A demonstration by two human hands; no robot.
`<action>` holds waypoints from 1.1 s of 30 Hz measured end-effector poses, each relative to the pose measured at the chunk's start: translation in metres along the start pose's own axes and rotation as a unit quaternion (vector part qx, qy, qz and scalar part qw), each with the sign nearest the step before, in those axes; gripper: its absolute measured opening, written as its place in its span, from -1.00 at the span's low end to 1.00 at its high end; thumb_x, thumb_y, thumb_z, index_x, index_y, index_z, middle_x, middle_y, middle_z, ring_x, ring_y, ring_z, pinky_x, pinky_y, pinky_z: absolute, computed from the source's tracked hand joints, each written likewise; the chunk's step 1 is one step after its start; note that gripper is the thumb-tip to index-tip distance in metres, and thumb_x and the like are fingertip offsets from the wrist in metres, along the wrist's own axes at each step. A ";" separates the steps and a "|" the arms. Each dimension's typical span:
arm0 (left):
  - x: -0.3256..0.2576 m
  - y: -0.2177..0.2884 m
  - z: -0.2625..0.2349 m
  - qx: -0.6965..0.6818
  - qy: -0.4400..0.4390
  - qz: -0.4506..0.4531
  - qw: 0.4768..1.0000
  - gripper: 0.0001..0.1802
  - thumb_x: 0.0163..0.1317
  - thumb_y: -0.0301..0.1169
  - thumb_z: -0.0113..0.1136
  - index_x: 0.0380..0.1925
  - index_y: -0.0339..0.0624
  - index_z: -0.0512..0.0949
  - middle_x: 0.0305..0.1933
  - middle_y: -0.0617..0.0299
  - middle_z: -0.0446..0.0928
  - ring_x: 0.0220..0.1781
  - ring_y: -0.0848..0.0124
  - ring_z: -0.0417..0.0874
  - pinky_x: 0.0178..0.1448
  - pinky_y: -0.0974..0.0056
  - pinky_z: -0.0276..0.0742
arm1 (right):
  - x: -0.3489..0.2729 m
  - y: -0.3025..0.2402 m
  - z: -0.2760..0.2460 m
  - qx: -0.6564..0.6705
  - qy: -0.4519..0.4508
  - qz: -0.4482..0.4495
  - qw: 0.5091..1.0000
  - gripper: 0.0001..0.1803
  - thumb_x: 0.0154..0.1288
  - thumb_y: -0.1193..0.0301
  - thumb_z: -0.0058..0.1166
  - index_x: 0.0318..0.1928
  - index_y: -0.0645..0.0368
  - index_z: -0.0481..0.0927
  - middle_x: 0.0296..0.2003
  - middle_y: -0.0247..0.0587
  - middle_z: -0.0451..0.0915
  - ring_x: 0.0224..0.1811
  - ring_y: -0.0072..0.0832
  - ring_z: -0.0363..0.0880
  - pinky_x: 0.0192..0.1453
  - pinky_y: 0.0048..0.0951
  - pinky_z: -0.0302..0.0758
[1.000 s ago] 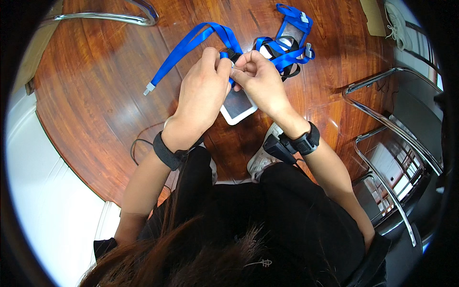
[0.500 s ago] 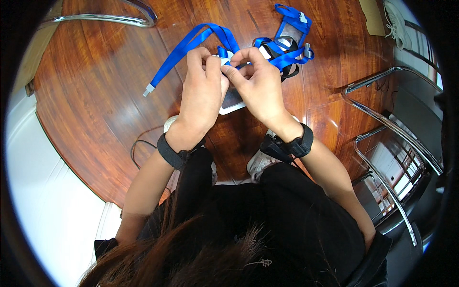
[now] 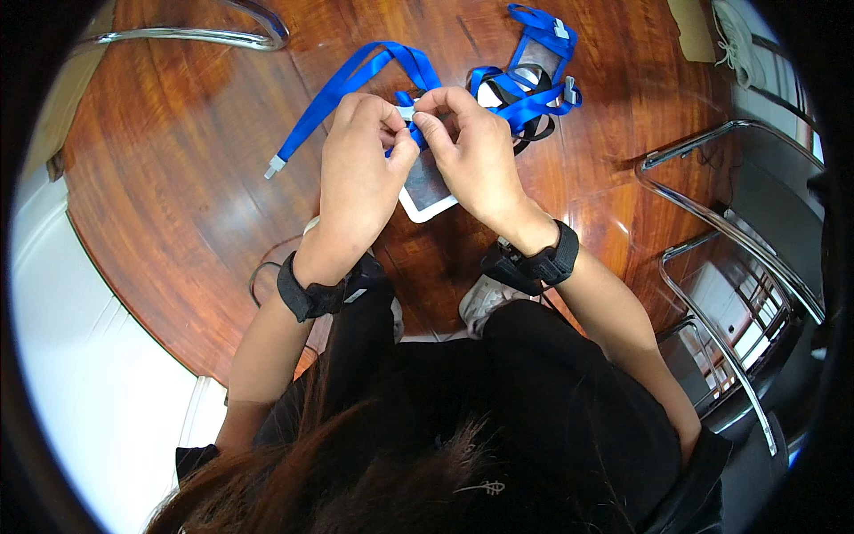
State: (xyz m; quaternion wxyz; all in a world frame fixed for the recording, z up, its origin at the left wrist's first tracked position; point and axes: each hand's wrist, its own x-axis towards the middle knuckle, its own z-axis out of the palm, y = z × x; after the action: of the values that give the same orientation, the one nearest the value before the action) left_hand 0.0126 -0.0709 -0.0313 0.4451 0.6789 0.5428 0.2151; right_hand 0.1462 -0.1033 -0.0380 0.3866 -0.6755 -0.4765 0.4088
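Observation:
My left hand (image 3: 360, 173) and my right hand (image 3: 479, 156) meet above the wooden floor, thumbs and fingertips closed in pinches. Between them is a small white clip (image 3: 406, 113) on a blue lanyard (image 3: 374, 59); both hands grip at it, though fingers hide part of it. The lanyard's strap loops up and away to the left, ending in a pale buckle (image 3: 275, 166). Below the fingers hangs or lies a badge holder (image 3: 429, 206) with a white rim and dark window, its upper part covered by my right hand.
Right of my hands lies a tangle of blue lanyards (image 3: 534, 109) and black cords (image 3: 538, 133), with a blue-edged badge holder (image 3: 539, 55) beyond. Chrome-framed chairs (image 3: 712, 209) stand at right. A metal chair leg (image 3: 196, 36) is at far left. My shoes (image 3: 487, 303) are below.
My left hand has shifted a little left, and its fingers have drawn slightly away from the right ones. The white clip shows more, and the white-rimmed badge holder has swung slightly left and down.

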 end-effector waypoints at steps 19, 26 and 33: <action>0.007 -0.016 -0.008 -0.092 -0.086 -0.051 0.991 -0.93 0.18 -0.54 0.21 -0.38 -0.32 0.54 -0.09 0.15 0.42 -0.15 0.35 0.54 -0.07 0.35 0.48 | -0.006 0.004 0.000 -0.079 0.007 -0.102 0.992 -0.90 0.23 0.53 0.11 -0.25 0.19 0.48 -0.32 -0.03 0.53 -0.27 -0.05 0.56 -0.24 -0.17 0.51; -0.003 -0.002 0.006 0.122 -0.019 0.086 0.989 -0.84 0.14 -0.63 0.10 -0.24 -0.35 0.45 -0.05 -0.03 0.45 -0.08 0.06 0.54 -0.02 0.10 0.48 | -0.004 0.007 0.003 -0.079 0.011 -0.086 0.993 -0.90 0.24 0.60 0.12 -0.23 0.26 0.50 -0.33 -0.04 0.57 -0.34 -0.13 0.58 -0.24 -0.29 0.50; -0.007 0.006 0.012 0.229 0.028 0.138 0.963 -0.84 0.13 -0.61 0.08 -0.25 -0.30 0.42 -0.11 -0.01 0.49 -0.04 0.04 0.54 -0.03 0.02 0.45 | -0.003 -0.001 0.004 -0.110 0.046 -0.080 0.990 -0.90 0.25 0.58 0.10 -0.23 0.27 0.50 -0.32 0.00 0.58 -0.30 -0.07 0.59 -0.23 -0.26 0.51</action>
State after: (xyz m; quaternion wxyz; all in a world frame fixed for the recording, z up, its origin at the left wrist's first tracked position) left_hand 0.0230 -0.0817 -0.0306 0.2286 0.8245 0.4912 0.1633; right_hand 0.1416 -0.1056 -0.0382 0.3627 -0.6917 -0.5531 0.2902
